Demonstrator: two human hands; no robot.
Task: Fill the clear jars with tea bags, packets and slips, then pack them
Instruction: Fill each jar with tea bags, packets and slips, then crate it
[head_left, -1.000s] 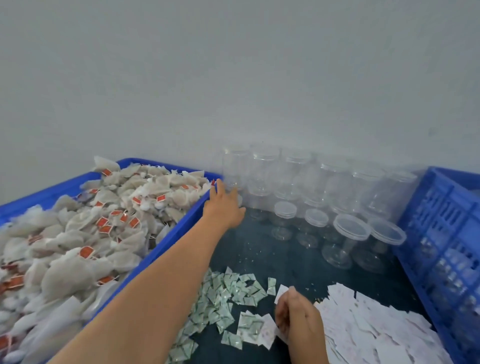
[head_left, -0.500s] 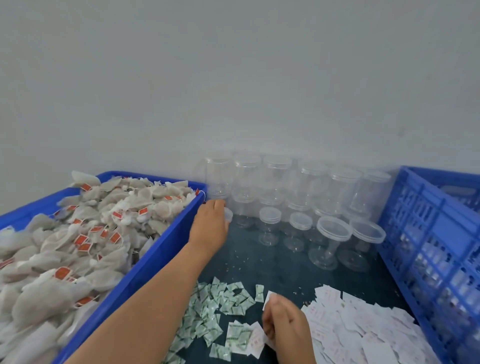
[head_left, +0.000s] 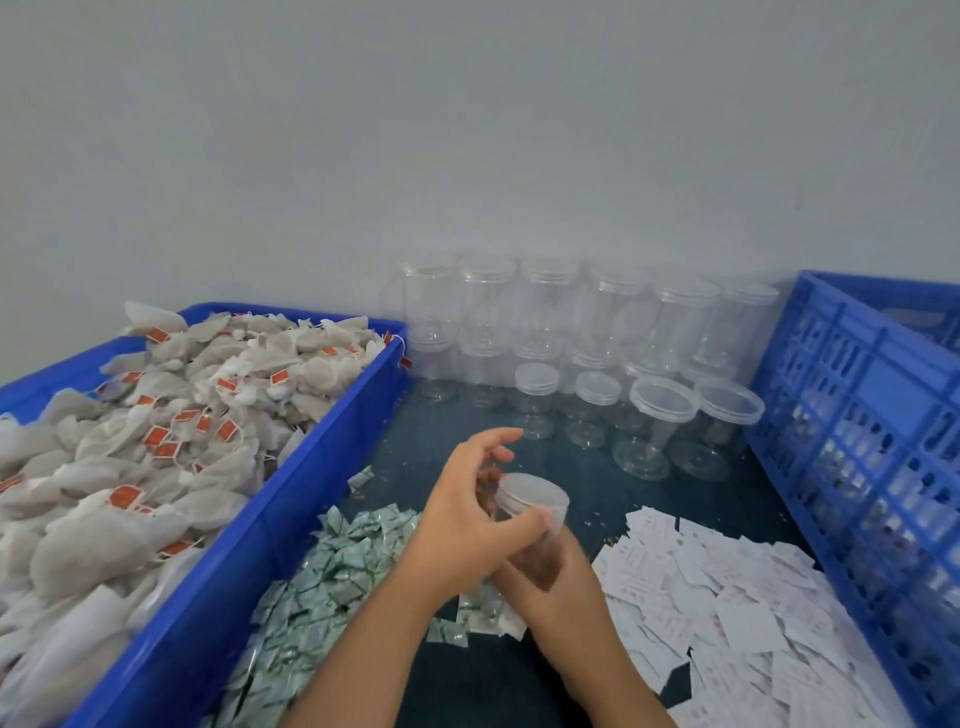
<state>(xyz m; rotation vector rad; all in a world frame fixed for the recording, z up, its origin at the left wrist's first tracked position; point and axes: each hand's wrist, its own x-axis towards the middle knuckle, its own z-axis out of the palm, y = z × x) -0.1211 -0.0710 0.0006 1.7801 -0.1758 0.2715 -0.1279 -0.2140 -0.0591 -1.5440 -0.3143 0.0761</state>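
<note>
"Where's the jar (head_left: 530, 499)?"

"Near middle, above the packets (head_left: 353, 551). My right hand (head_left: 558, 584) wraps its fingers round the body. My left hand (head_left: 462, 519) pinches the top."

"Which step?"

"Opening it, I think. Next it needs a twist, then tea bags (head_left: 182, 415) from the left."

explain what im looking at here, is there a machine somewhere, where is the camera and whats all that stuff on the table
There is no machine: a person works with bare hands, and the single camera sits on their head, looking forward and down. The left hand and right hand both grip one clear jar with its lid on, above a dark table. On the left, a blue tray is heaped with tea bags. Near the hands lie small green-and-white packets and, to the right, white paper slips. More empty jars stand by the wall, and a blue crate stands at the far right.
</note>
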